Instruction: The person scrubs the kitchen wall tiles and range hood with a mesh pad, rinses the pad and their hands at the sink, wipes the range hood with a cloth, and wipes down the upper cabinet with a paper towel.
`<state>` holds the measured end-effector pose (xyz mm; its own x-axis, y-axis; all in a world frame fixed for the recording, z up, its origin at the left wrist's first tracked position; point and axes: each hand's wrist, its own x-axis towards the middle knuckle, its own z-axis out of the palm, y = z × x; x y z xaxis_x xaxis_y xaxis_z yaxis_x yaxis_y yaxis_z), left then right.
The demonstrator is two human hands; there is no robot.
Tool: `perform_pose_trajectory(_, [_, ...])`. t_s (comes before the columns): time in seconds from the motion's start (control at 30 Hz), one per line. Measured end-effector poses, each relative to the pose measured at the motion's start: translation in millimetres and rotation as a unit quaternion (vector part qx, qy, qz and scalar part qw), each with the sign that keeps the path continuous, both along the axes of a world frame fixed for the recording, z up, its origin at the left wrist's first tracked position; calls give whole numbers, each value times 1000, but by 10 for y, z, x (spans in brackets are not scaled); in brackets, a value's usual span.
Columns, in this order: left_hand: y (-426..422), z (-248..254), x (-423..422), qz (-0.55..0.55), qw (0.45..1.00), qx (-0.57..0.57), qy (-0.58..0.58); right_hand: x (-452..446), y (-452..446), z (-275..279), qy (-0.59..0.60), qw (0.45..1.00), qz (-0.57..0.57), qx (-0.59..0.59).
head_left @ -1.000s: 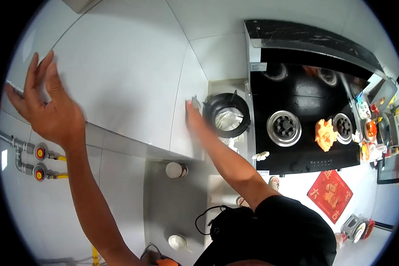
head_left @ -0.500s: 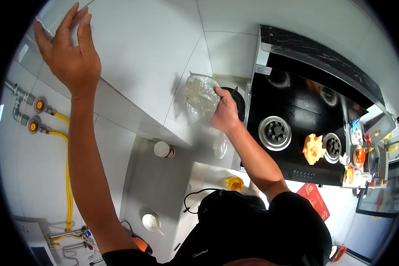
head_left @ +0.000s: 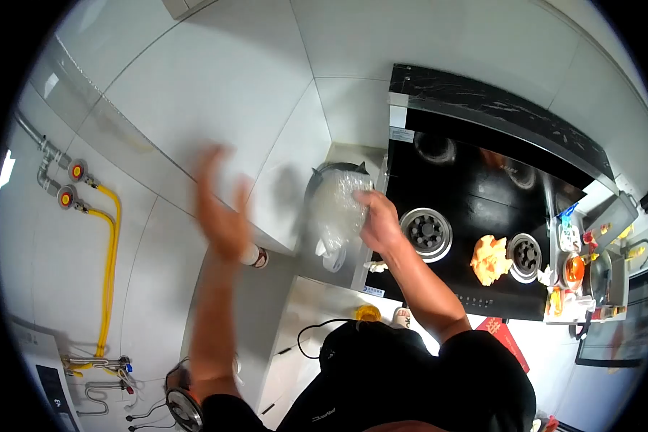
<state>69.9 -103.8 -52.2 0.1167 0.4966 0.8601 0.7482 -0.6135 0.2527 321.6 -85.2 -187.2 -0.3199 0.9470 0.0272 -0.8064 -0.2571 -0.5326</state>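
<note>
My right hand (head_left: 380,222) is closed on a crumpled sheet of clear plastic wrap (head_left: 342,205), thumb on top. The wrap hangs over the counter corner beside the stove and partly covers a dark round pan (head_left: 338,168) behind it. Below the wrap, a whitish translucent lid or dish (head_left: 333,259) shows in part. My left hand (head_left: 223,209) is in the air in front of the wall, blurred, with thumb and fingers apart and nothing seen in them. Behind its wrist, a white jar (head_left: 255,255) on the grey counter is partly hidden.
A black gas stove (head_left: 475,194) lies to the right, with a crumpled orange cloth (head_left: 490,260) by one burner. Bottles and an orange bowl (head_left: 574,270) crowd the far right. Yellow gas hoses (head_left: 111,281) run down the left wall. An electric kettle (head_left: 183,407) stands at lower left.
My left hand has come down and right from the upper left wall. My right hand has brought the plastic wrap lower, and the camera view has shifted.
</note>
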Motion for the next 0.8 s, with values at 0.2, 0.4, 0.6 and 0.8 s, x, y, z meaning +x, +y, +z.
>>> perform_pose_trajectory(0.2, [-511, -1913, 979, -299, 682, -499, -443, 196, -296, -173, -96, 995, -36, 13])
perform_pose_trajectory(0.4, [-746, -2239, 1242, -335, 515, -579, -536, 516, -377, -376, -482, 766, -142, 401])
perform_pose_trajectory(0.6, [-729, -2230, 1289, -423, 299, -545, -659, 747, -642, -193, -658, 522, -158, 519])
perform_pose_trajectory(0.8, [-672, -2191, 1381, -335, 536, -572, -523, 1030, -717, -116, -526, 729, -66, 433])
